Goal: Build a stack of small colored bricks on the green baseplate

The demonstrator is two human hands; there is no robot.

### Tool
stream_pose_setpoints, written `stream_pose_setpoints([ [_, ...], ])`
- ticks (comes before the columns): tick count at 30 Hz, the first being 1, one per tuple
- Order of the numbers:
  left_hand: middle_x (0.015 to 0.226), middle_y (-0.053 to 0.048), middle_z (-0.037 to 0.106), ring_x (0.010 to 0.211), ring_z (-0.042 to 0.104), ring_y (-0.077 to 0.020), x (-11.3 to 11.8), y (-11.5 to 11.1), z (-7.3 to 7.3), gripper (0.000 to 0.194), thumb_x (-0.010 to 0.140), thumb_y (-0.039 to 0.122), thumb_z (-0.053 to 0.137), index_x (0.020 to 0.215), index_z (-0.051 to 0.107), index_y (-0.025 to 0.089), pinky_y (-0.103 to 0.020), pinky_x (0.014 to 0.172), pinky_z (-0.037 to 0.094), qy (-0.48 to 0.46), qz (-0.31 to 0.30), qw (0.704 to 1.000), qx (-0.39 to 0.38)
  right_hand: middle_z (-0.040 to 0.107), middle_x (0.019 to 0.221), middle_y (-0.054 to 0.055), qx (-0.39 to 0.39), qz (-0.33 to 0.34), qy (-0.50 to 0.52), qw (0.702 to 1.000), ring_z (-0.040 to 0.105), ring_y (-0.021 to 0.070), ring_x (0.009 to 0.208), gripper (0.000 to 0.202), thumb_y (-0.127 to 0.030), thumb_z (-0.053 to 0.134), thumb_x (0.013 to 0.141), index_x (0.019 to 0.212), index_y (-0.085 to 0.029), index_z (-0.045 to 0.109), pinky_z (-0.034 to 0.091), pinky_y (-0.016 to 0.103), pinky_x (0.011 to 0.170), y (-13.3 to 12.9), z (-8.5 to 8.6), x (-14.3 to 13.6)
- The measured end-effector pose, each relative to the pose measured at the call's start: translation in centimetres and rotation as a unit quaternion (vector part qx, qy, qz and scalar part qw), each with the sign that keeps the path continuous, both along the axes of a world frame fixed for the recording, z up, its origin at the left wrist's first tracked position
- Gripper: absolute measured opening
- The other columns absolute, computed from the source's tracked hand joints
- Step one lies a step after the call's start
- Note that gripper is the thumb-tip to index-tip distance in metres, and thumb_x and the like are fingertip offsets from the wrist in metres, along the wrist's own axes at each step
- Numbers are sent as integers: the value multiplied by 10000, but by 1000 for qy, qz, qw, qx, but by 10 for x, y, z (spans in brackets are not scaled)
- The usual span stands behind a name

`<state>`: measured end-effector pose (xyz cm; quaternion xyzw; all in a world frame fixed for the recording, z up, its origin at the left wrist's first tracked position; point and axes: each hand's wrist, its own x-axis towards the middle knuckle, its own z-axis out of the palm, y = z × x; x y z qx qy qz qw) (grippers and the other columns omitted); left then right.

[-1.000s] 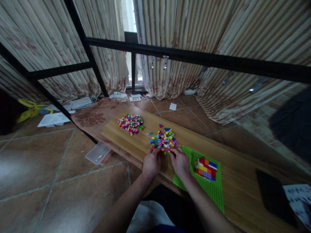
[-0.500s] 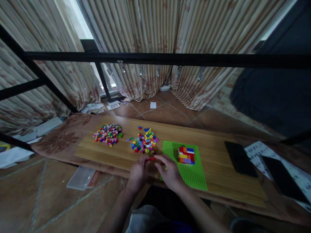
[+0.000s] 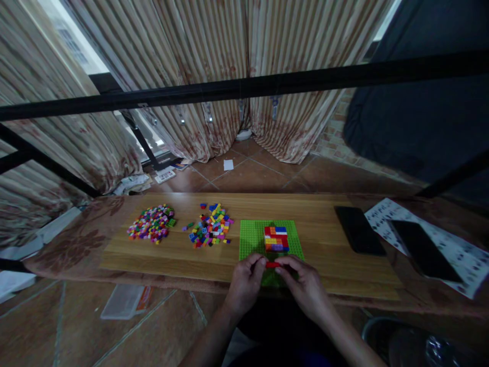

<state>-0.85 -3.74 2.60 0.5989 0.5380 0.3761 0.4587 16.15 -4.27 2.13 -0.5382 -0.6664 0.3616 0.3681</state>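
Note:
Between my two hands is a red brick (image 3: 272, 264), held above the near part of the green baseplate (image 3: 249, 234). My left hand (image 3: 247, 279) pinches its left end with thumb and fingers. The fingertips of my right hand (image 3: 303, 281) close on its right end. Just beyond my hands, a block of stacked bricks (image 3: 276, 238) in red, blue, white, orange, yellow and purple stands on the baseplate. My fingers hide part of the plate's near side.
Left of the baseplate lie a small pile of loose bricks (image 3: 212, 227) and a larger pile (image 3: 152, 223) on the wooden board (image 3: 321, 275). A black tablet-like slab (image 3: 359, 230) rests at the right, beside a printed sheet (image 3: 389, 211) and a phone-like slab (image 3: 424, 250).
Both hands have moved right with the red brick, from in front of the small pile to in front of the brick block. The camera view has turned and tilted.

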Motion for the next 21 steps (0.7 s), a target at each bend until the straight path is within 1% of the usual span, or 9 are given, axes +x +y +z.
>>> stream_pose_setpoints([
  [2,702,14,578,679,529,-114,6,3,1,276,913,364,443,812,618,176,-202,639,426,-4,0,1000,-2,683,935,37,-1,-20,11,1000,641,192,880,213,-373,518,867,951,-245,666,504,303,783,2,1,8],
  [5,774,1,632,712,561,-121,10,3,4,210,888,335,497,891,640,182,-204,658,445,-18,0,1000,-12,687,935,38,-2,-35,16,999,645,192,880,214,-382,535,862,963,-244,665,503,295,783,4,2,14],
  [8,863,-17,671,785,600,-135,7,-1,6,172,863,288,540,947,655,193,-212,706,469,-25,-16,999,-14,685,939,38,-7,-17,14,1000,645,191,892,212,-394,541,865,957,-249,665,501,291,792,4,2,9],
  [11,892,-28,680,831,615,-145,-4,-6,7,168,870,272,533,941,667,200,-218,736,478,-3,-17,1000,-1,686,949,43,-8,13,12,1000,646,194,898,220,-396,526,877,974,-256,665,506,302,795,3,0,-3],
  [13,880,-30,675,820,616,-145,-17,-9,6,159,872,263,532,924,668,199,-217,728,478,23,3,1000,12,689,979,49,-2,25,4,1000,646,200,917,224,-389,516,883,988,-261,667,508,319,810,4,-2,-13],
  [16,882,-35,657,807,613,-142,-46,-11,4,158,876,234,515,913,666,207,-218,727,478,81,49,995,45,692,986,51,14,37,-19,999,651,199,910,213,-365,506,886,982,-264,668,510,324,807,8,-3,-28],
  [19,926,-42,643,860,615,-153,-82,-11,-1,167,872,218,512,938,664,230,-234,771,484,161,109,978,74,688,950,54,33,58,-38,997,650,190,868,212,-342,487,893,976,-252,660,511,312,776,18,1,-46],
  [21,987,-48,640,906,618,-165,-105,-9,-7,173,862,207,520,952,664,238,-251,797,490,205,144,964,86,679,935,57,48,69,-51,995,643,188,853,218,-320,467,898,979,-238,652,506,311,769,28,4,-61],
])
